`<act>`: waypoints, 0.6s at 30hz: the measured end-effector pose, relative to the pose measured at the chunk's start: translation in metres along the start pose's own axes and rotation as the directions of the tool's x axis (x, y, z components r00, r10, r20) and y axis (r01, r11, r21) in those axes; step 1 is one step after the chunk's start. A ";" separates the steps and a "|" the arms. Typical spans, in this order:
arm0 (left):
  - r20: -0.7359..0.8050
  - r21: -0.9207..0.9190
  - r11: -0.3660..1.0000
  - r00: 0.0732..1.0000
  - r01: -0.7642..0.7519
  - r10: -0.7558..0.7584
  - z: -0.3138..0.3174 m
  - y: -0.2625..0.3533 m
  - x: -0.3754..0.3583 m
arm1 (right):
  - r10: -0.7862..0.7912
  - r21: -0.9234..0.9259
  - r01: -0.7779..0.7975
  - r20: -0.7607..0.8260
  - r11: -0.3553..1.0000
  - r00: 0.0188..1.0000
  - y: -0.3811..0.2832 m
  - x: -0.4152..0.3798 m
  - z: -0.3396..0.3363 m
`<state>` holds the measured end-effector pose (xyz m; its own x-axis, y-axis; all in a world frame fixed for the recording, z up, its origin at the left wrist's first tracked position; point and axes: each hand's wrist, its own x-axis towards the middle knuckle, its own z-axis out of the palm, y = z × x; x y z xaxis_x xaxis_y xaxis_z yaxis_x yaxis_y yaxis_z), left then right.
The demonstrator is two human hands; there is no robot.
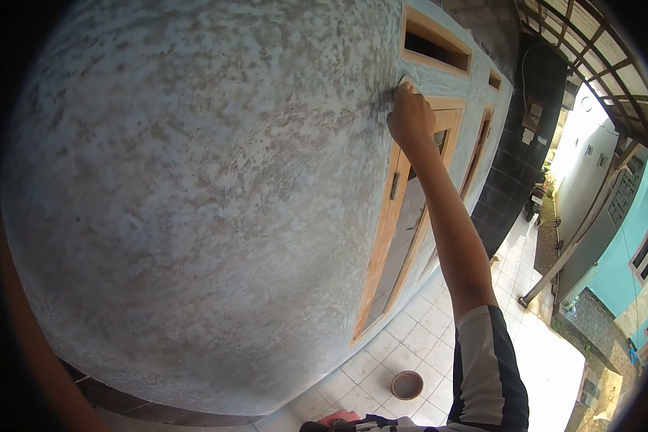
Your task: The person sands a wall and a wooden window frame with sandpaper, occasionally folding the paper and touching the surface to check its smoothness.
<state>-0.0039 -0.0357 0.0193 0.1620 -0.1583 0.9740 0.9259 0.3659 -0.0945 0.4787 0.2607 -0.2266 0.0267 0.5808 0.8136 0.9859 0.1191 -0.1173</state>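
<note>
My right hand (410, 119) is raised at arm's length against the mottled grey-white wall (216, 194), just left of the wooden window frame's upper corner. Its fingers are closed on a small pale flat piece (406, 81), pressed to or very near the wall; its exact kind does not show. Dark patches mark the wall beside the hand. Along the left edge runs my bare left forearm (32, 338), dim and cut off by the lens border. My left hand itself lies outside the picture.
A wooden window frame (387, 230) stands below my right hand, with a vent opening (435, 45) above. On the white floor tiles (367, 367) sits a round brown bowl (407, 385). A slanted post (547, 284) rises at the right, beyond a black tiled wall (507, 173).
</note>
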 end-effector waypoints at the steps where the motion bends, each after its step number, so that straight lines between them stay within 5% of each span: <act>1: -0.004 -0.011 1.000 1.000 -0.018 0.018 -0.001 0.004 -0.004 | 0.010 -0.002 -0.010 0.005 1.000 1.000 0.007 0.009 0.000; 5: -0.021 -0.036 0.999 0.999 -0.038 0.037 0.001 0.011 -0.008 | 0.100 0.071 -0.106 0.088 0.992 0.991 0.049 0.037 -0.010; 9: -0.030 -0.054 0.998 0.999 -0.040 0.039 0.004 0.003 -0.004 | 0.148 0.268 -0.118 -0.094 0.956 0.985 0.076 0.011 -0.012; 12: -0.036 -0.069 0.997 0.998 -0.045 0.043 0.007 0.000 -0.003 | 0.099 0.526 0.040 -0.234 0.849 0.967 0.096 -0.012 0.016; 14: -0.042 -0.085 0.995 0.998 -0.053 0.049 0.011 -0.001 -0.001 | 0.348 0.937 -0.225 0.124 0.266 0.929 0.099 -0.024 0.026; 15: -0.044 -0.099 0.993 0.998 -0.059 0.055 0.013 -0.001 0.001 | 0.352 0.937 -0.227 0.125 0.265 0.928 0.105 -0.029 0.031; 17: -0.060 -0.121 0.990 0.996 -0.074 0.067 0.019 -0.003 0.005 | 0.113 0.893 -0.346 0.390 -0.287 0.914 0.117 -0.040 0.038; 18: -0.070 -0.146 0.986 0.995 -0.081 0.072 0.025 -0.008 0.009 | 0.095 0.837 -0.393 0.458 -0.381 0.884 0.109 -0.045 0.035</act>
<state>-0.0186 -0.0166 0.0336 0.2515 -0.1955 0.9479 0.9494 0.2400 -0.2024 0.5791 0.2752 -0.2961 0.0416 0.8937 0.4468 -0.5242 0.4002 -0.7517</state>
